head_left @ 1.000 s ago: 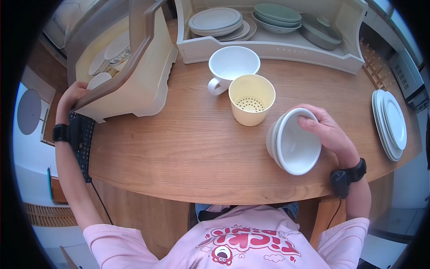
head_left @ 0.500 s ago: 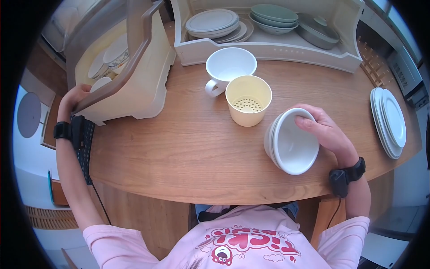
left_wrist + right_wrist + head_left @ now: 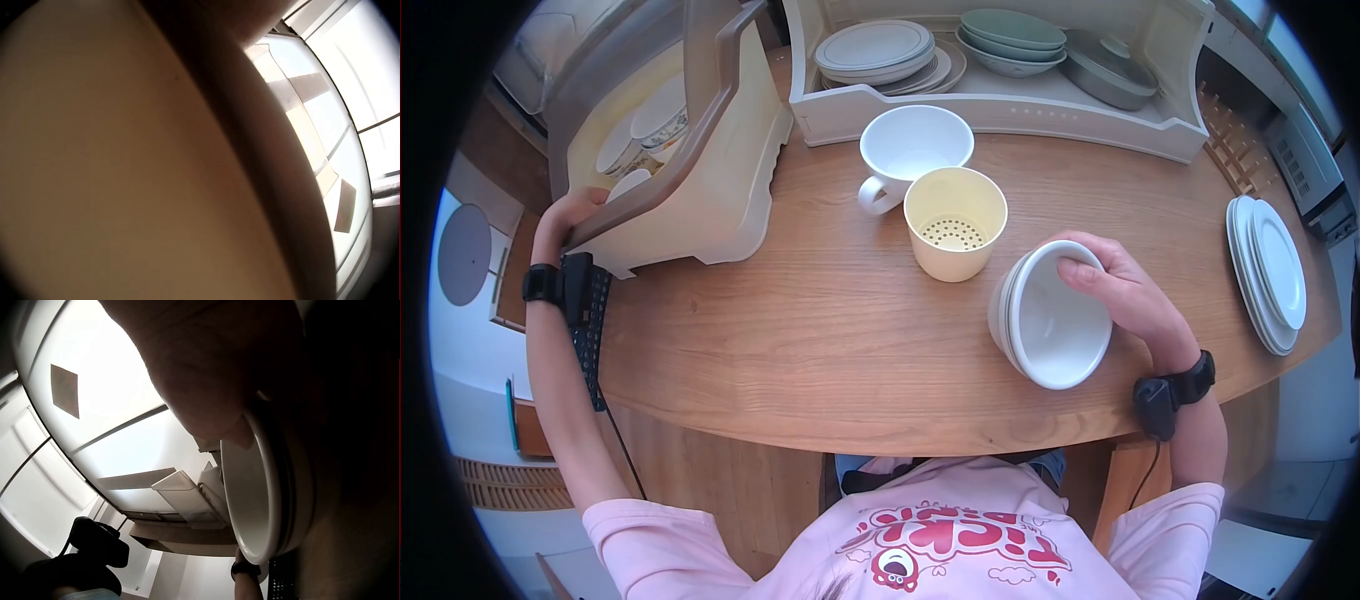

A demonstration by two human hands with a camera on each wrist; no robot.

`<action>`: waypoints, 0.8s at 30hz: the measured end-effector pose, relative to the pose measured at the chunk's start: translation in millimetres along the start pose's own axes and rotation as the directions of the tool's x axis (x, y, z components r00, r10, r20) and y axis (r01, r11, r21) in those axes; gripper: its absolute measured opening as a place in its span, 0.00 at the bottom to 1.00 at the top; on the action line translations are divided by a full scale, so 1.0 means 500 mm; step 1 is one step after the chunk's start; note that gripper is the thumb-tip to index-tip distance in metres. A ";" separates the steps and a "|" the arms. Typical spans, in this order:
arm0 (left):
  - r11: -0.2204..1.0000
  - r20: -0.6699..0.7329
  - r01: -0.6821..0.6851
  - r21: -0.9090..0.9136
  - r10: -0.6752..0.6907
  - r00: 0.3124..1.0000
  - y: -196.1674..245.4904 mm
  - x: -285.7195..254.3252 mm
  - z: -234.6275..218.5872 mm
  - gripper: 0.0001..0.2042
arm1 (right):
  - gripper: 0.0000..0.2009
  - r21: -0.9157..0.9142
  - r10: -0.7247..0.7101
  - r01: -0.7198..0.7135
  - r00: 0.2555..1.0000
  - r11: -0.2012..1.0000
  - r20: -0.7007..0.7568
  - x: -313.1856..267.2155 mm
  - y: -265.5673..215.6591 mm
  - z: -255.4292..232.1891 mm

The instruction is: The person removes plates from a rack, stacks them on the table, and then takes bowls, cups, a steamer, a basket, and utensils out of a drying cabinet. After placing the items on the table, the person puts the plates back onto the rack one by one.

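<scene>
My right hand (image 3: pixel 1125 290) grips a stack of nested white bowls (image 3: pixel 1065 340), thumb inside the top one and fingers behind. The bowls tilt on their side over the table, openings facing right and toward me. In the right wrist view the thumb hooks over the rim of the top bowl (image 3: pixel 250 494). My left hand (image 3: pixel 572 215) reaches over the brown rim of a cream dish box (image 3: pixel 700 190) at the left. Its fingers are hidden behind that rim, beside a small white dish (image 3: pixel 630 182); I cannot tell whether they hold it. The box wall (image 3: pixel 125 156) fills most of the left wrist view.
A yellow cup with a perforated bottom (image 3: pixel 955 225) stands before a white mug (image 3: pixel 915 150) mid-table. Behind is a white rack (image 3: pixel 1000 118) with plates (image 3: pixel 875 50), green bowls (image 3: pixel 1012 35) and a lidded dish (image 3: pixel 1110 72). White plates (image 3: pixel 1275 270) lie at the right edge.
The head view has shifted slightly. The small white dish beside my left hand has moved a little within the box. My right hand keeps its grip on the bowls in the same place.
</scene>
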State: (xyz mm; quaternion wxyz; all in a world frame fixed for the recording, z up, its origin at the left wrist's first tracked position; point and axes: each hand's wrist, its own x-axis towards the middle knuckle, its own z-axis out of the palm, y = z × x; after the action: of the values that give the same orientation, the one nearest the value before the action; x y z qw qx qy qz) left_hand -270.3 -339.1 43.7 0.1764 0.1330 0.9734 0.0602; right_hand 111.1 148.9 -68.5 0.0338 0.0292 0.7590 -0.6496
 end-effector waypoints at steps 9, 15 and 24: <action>0.980 -0.048 -0.070 0.188 0.081 0.996 -0.040 0.026 -0.006 0.13 | 0.15 0.003 0.000 0.000 1.000 1.000 0.002 0.000 0.002 -0.001; 0.994 -0.160 -0.016 0.110 0.034 0.986 -0.057 0.039 -0.003 0.12 | 0.15 -0.002 0.005 -0.005 1.000 1.000 -0.006 -0.001 -0.002 0.001; 0.996 -0.335 -0.082 -0.021 0.070 0.940 -0.080 0.041 -0.022 0.15 | 0.15 -0.045 0.003 -0.004 1.000 0.999 -0.031 -0.005 -0.005 0.003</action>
State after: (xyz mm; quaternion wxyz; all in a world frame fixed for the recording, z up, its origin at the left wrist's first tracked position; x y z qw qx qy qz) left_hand -302.3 -372.4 40.6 0.0088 0.1552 0.9822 0.1056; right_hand 113.1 147.2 -66.3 0.0239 0.0397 0.7738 -0.6317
